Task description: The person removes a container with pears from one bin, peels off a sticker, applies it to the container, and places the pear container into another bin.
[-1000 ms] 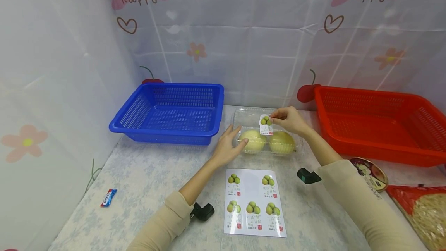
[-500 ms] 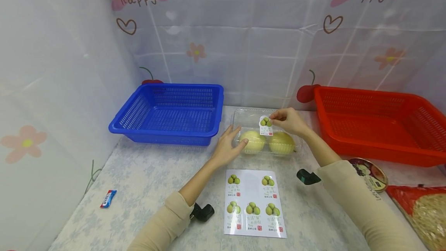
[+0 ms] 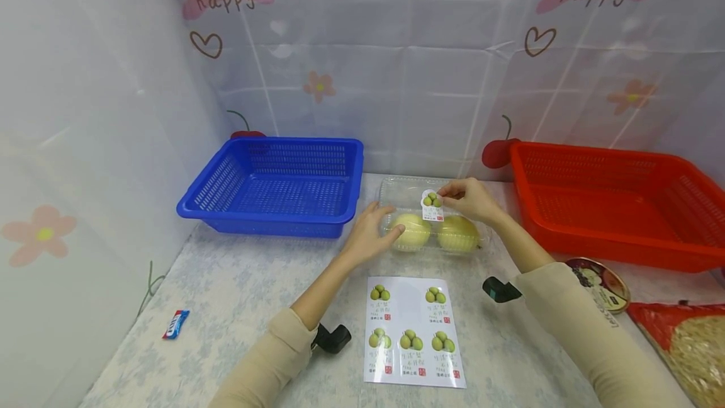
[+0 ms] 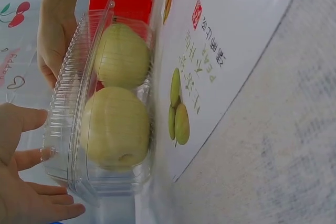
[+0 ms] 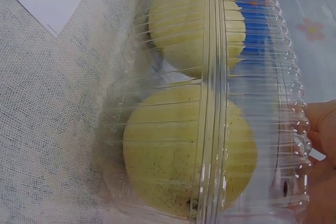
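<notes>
label point(image 3: 432, 208): white, pear-printed | box point(image 3: 401, 194): clear, ribbed | pears point(image 3: 457, 235): pale yellow-green

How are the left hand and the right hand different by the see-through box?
The left hand is spread open with no sticker in it, but the right hand pinches a pear sticker. The left hand is at the left end of the see-through box, while the right hand is nearer its right end. Both are bare and poke out of beige sleeves.

The clear rectangular box point(image 3: 403, 194) is glossy, ribbed plastic; inside it, 2 round yellow-green pears point(image 3: 459, 234) look smooth; beneath it, the pale floral tablecloth point(image 3: 255, 294) looks matt and woven.
</notes>
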`<state>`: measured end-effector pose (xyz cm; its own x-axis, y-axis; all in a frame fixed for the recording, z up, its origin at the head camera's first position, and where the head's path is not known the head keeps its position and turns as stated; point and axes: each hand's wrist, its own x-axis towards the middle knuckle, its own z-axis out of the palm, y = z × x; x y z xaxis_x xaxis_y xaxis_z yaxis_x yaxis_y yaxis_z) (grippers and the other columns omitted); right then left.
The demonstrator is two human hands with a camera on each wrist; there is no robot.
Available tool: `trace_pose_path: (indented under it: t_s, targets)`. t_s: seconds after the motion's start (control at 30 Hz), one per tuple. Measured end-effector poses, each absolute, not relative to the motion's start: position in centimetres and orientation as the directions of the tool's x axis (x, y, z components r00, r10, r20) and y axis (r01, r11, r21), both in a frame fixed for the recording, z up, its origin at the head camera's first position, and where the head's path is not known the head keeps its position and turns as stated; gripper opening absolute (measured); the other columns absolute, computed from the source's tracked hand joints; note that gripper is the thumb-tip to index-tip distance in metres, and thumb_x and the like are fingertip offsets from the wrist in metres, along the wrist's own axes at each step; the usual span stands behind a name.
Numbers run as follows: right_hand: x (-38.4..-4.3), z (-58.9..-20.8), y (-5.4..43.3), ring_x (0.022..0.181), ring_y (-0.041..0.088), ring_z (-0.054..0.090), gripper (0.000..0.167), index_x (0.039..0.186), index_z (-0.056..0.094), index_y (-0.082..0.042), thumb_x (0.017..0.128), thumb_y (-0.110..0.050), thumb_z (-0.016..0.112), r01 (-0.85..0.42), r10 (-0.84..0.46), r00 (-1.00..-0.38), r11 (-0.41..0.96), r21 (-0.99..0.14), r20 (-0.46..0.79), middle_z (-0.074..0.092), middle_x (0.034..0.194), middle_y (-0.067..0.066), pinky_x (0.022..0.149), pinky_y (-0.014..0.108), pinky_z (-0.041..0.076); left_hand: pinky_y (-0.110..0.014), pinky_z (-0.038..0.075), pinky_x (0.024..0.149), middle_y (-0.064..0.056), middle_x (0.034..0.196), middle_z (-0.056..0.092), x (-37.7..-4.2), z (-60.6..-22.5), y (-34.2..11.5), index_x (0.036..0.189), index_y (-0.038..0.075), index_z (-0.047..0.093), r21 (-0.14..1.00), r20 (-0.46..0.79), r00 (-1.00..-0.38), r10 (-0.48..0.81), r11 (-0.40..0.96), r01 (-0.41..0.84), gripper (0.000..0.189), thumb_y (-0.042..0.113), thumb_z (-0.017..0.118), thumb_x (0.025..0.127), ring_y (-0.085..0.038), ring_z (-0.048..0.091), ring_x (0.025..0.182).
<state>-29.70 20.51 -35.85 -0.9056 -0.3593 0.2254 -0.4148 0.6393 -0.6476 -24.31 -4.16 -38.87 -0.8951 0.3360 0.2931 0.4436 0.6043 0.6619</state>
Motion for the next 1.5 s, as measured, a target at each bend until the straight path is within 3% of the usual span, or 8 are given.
trace_pose_path:
  t_s: [0.2, 0.33, 0.43, 0.8, 1.13, 1.5]
  targets:
    - [-29.7, -35.8, 20.5, 0.074, 0.021, 0.056, 0.015, 0.096, 0.068, 0.007, 0.085, -0.001, 0.063, -0.425, -0.364, -0.901, 0.639, -0.641, 0.235, 0.068, 0.085, 0.017, 0.066, 0.020, 0.046, -0.055, 0.029, 0.107, -0.026, 0.133, 0.049, -25.4, -38.2, -3.5, 0.115, -0.002, 0.063, 0.634, 0.417, -0.850, 0.322, 0.567, 0.526, 0.038, 0.022, 0.065, 0.086, -0.039, 0.038, 0.130]
    - [-29.7, -35.8, 20.5, 0.076, 0.023, 0.057, 0.015, 0.097, 0.069, 0.007, 0.085, -0.001, 0.063, -0.427, -0.366, -0.901, 0.646, -0.633, 0.234, 0.068, 0.086, 0.017, 0.068, 0.024, 0.048, -0.043, 0.036, 0.105, -0.018, 0.123, 0.060, -26.7, -37.8, -3.1, 0.114, -0.002, 0.064, 0.596, 0.456, -0.814, 0.358, 0.557, 0.579, 0.034, 0.018, 0.066, 0.086, -0.032, 0.051, 0.121]
    - [-29.7, -35.9, 20.5, 0.077, 0.024, 0.058, 0.016, 0.097, 0.069, 0.007, 0.085, -0.001, 0.063, -0.430, -0.370, -0.899, 0.648, -0.629, 0.234, 0.068, 0.087, 0.018, 0.070, 0.026, 0.048, -0.036, 0.040, 0.101, -0.013, 0.118, 0.064, -27.6, -37.4, -2.5, 0.115, -0.001, 0.064, 0.585, 0.428, -0.813, 0.395, 0.565, 0.582, 0.034, 0.017, 0.066, 0.087, -0.027, 0.056, 0.115]
    - [-29.7, -36.0, 20.6, 0.078, 0.026, 0.060, 0.015, 0.097, 0.069, 0.007, 0.086, -0.001, 0.062, -0.439, -0.376, -0.894, 0.634, -0.636, 0.243, 0.069, 0.088, 0.018, 0.072, 0.031, 0.050, -0.031, 0.048, 0.092, -0.011, 0.110, 0.068, -30.7, -36.1, 0.5, 0.118, 0.001, 0.064, 0.593, 0.314, -0.840, 0.442, 0.600, 0.537, 0.033, 0.014, 0.066, 0.087, -0.023, 0.062, 0.106]
    - [-29.6, -35.9, 20.5, 0.078, 0.026, 0.060, 0.014, 0.096, 0.069, 0.007, 0.087, -0.001, 0.061, -0.418, -0.357, -0.904, 0.629, -0.655, 0.234, 0.068, 0.089, 0.020, 0.072, 0.030, 0.050, -0.024, 0.050, 0.077, -0.007, 0.095, 0.072, -32.0, -36.2, 1.6, 0.102, 0.001, 0.071, 0.637, 0.266, -0.861, 0.433, 0.592, 0.494, 0.019, 0.011, 0.063, 0.089, -0.020, 0.065, 0.095]
    - [-29.5, -35.8, 20.5, 0.077, 0.027, 0.060, 0.014, 0.096, 0.069, 0.007, 0.087, -0.001, 0.061, -0.417, -0.352, -0.906, 0.638, -0.648, 0.236, 0.068, 0.087, 0.019, 0.072, 0.031, 0.050, -0.016, 0.045, 0.061, -0.010, 0.084, 0.071, -32.4, -36.9, 1.9, 0.091, -0.001, 0.070, 0.723, 0.271, -0.884, 0.380, 0.526, 0.447, 0.009, 0.005, 0.066, 0.086, -0.016, 0.063, 0.075]
